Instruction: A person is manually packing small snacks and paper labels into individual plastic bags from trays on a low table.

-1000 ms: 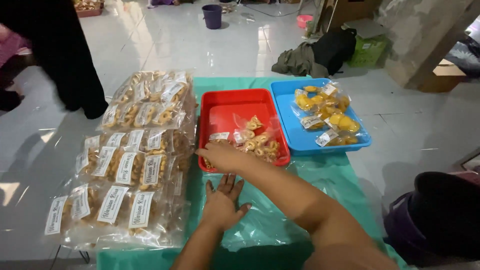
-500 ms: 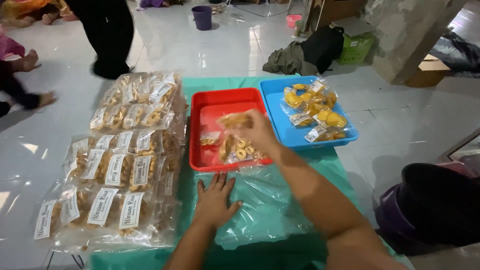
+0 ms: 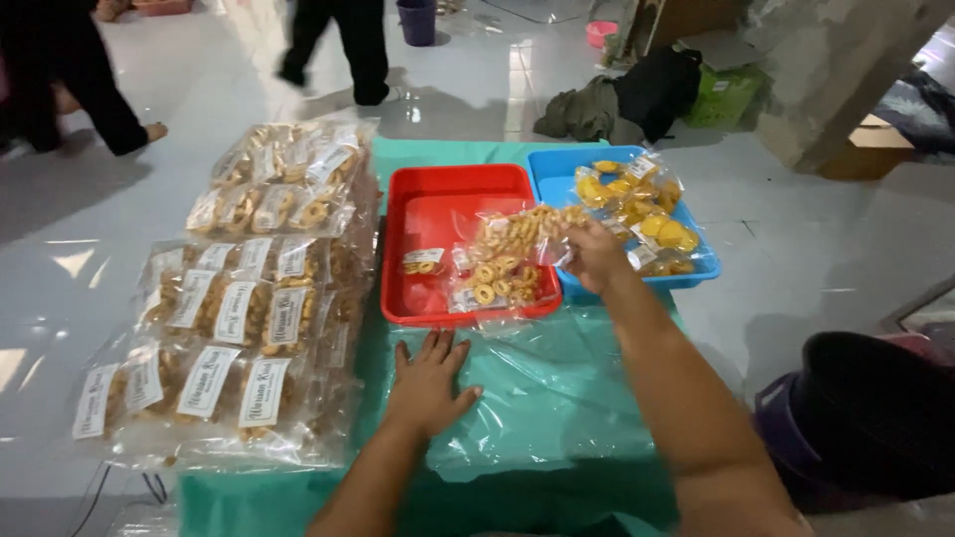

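Right hand (image 3: 594,254) grips a snack packet (image 3: 517,239) lifted above the red tray (image 3: 438,204); left hand (image 3: 428,383), open, flattens a clear bag (image 3: 557,398), probably awaiting filling.

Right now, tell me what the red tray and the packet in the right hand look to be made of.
Red tray: likely moulded plastic, smooth and slightly glossy, with a rolled rim.
Snack packet held by the right hand: thin clear plastic film, crinkled and shiny; the ring-shaped snacks show through.

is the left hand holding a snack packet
No, the left hand lies flat and open on the clear plastic bag; the right hand holds the ring snack packet.
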